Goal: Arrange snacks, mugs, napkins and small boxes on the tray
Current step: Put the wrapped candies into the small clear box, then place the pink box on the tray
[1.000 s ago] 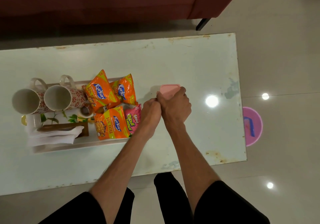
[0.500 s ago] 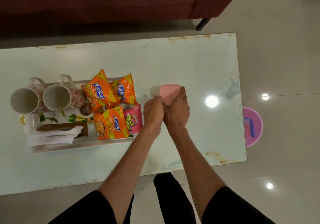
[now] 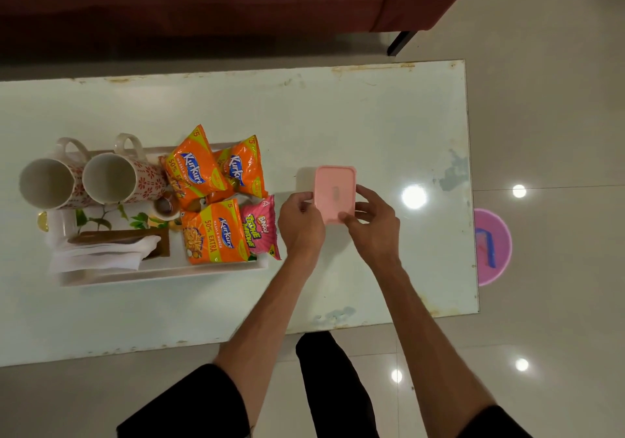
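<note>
Presently, the box (image 3: 334, 193) is a small, pale pink rectangular container with rounded corners and a lid bearing a faint raised mark at its centre. The lid faces up toward the camera. Its long axis runs away from the person, across the short width of the table (image 3: 338, 116), with a slight tilt to the right at the far end.

The box sits to the right of the tray (image 3: 162, 273), apart from it, with bare table between the two. Whether it rests on the table or is lifted just off it cannot be told.

The left hand (image 3: 301, 224) pinches the box's left edge near the near corner, fingers curled. The right hand (image 3: 373, 223) grips the right edge and the near right corner, thumb on the lid, fingers curled round the side.

On the tray: two mugs (image 3: 81, 180) at its left end, napkins (image 3: 98, 255) at its near left, three orange packets (image 3: 213, 201) and one pink packet (image 3: 258, 231) at its right end, nearest the box.
</note>
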